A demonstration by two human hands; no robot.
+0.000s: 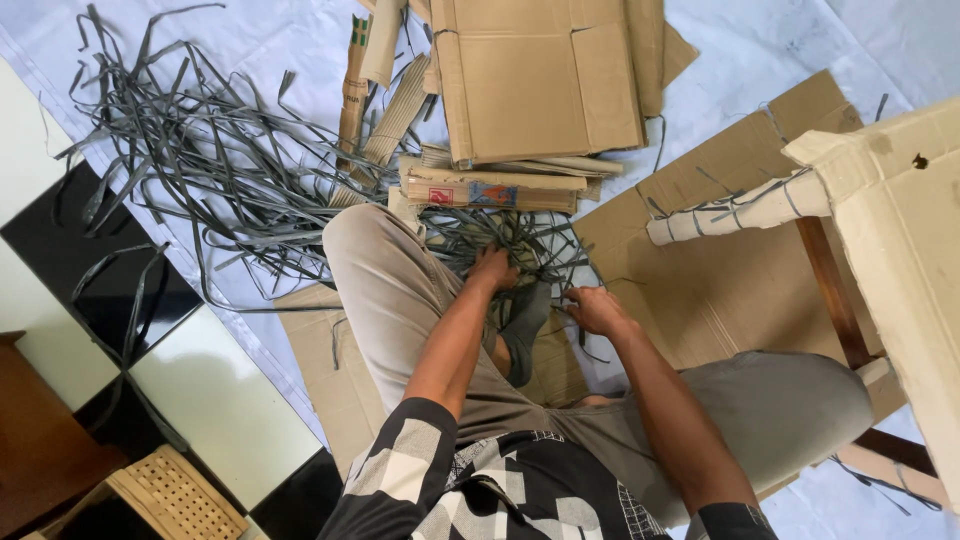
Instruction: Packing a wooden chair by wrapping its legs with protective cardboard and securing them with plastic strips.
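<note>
I sit on the floor with my legs folded over flat cardboard (720, 290). My left hand (492, 268) is closed into a tangle of dark grey strips (520, 245) lying in front of my knees. My right hand (596, 310) pinches some of the same strips at the tangle's right edge. A grey foot or sock (525, 325) lies between my two forearms. How firmly each hand grips is partly hidden by the strips.
A large loose heap of grey strips (190, 150) spreads over the white sheet at the left. Folded cardboard boxes (540, 80) and rolled cardboard (490, 188) lie ahead. A cardboard-wrapped chair-like frame (880, 220) stands at the right. A wooden lattice piece (170, 495) sits bottom left on black-and-white tiles.
</note>
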